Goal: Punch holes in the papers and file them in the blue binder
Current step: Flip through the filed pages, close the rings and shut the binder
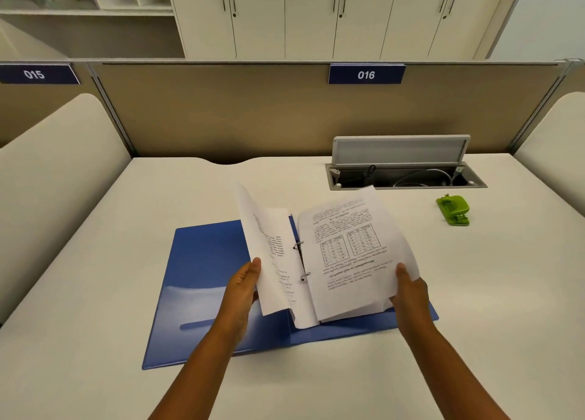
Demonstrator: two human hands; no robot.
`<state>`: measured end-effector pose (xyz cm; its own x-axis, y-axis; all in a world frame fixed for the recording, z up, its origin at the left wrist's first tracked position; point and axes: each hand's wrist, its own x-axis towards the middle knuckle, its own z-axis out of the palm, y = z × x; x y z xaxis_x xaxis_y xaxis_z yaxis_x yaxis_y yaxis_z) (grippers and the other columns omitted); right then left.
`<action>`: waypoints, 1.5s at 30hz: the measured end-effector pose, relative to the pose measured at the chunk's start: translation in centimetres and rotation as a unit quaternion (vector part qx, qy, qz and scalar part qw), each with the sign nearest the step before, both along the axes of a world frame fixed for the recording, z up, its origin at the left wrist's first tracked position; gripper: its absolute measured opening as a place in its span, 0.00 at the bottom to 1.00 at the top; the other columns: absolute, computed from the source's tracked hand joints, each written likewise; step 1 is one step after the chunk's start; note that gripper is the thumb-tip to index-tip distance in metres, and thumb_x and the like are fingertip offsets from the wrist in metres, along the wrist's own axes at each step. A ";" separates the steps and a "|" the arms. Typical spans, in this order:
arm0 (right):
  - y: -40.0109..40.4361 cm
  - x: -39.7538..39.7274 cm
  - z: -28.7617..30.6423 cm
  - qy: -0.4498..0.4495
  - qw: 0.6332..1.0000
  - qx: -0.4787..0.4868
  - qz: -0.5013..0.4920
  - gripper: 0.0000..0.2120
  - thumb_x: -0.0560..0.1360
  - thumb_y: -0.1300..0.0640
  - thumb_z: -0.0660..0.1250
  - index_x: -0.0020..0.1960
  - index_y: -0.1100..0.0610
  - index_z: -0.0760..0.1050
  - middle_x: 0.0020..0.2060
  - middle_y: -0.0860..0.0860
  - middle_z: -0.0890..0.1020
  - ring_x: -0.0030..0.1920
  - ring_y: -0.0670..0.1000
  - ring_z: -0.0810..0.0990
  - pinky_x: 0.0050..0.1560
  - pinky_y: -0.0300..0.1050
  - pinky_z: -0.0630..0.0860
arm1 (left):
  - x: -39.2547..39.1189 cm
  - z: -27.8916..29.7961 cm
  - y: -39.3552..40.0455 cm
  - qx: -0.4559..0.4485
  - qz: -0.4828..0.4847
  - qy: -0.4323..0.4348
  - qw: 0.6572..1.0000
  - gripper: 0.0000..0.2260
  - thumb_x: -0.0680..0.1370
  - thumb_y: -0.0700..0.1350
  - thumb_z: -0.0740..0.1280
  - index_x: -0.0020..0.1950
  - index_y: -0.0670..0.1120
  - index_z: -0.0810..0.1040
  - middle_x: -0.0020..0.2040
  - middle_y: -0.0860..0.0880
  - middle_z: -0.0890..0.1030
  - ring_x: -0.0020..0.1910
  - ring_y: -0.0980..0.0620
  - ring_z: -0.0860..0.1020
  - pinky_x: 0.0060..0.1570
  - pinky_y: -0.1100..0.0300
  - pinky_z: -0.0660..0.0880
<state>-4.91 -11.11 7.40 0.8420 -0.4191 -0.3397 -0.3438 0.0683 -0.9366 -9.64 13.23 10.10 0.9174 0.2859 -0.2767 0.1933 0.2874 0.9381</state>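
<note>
White office desk point(316, 388) inside booth 016, blue binder point(202, 280) lying open and flat in the middle so both metal rings point(302, 261) face up. Left hand point(243, 288) pinching a turned page point(264, 255) by its edge, right hand point(408, 288) with thumb on top gripping the printed papers point(348, 251) over the right cover, probably to line holes up with rings. Green hole punch point(453, 210) parked well apart at the right, near the open cable tray point(405, 175).

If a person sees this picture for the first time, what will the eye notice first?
First, the open blue binder at the desk's centre, with the left hand and the right hand each holding printed papers over its rings. Then the green hole punch, alone at the far right.
</note>
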 end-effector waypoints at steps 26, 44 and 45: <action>-1.1 -1.1 4.4 -0.050 0.924 -0.128 0.358 0.51 0.57 0.24 0.59 0.73 0.47 0.50 0.68 0.41 0.60 0.67 0.45 0.64 0.66 0.47 0.67 | 5.7 1.8 -13.0 -0.005 -0.170 -0.039 0.985 0.09 0.79 0.47 0.57 0.57 0.55 0.72 0.57 0.52 0.76 0.53 0.53 0.77 0.51 0.57 0.77; -4.1 -0.6 -3.5 0.016 0.958 -0.217 0.185 0.23 0.77 0.62 0.60 0.71 0.61 0.59 0.64 0.59 0.73 0.62 0.59 0.73 0.63 0.54 0.70 | 4.5 -4.3 -10.8 0.107 -0.120 0.069 0.985 0.08 0.79 0.42 0.60 0.45 0.47 0.78 0.53 0.47 0.78 0.47 0.53 0.77 0.44 0.68 0.74; -4.4 -0.7 -4.0 0.015 0.957 -0.227 0.180 0.25 0.77 0.64 0.59 0.72 0.60 0.58 0.63 0.58 0.73 0.59 0.58 0.75 0.61 0.53 0.72 | 4.5 -4.8 -10.0 0.113 -0.092 0.087 0.986 0.07 0.78 0.41 0.60 0.46 0.45 0.78 0.52 0.46 0.78 0.46 0.52 0.77 0.42 0.68 0.74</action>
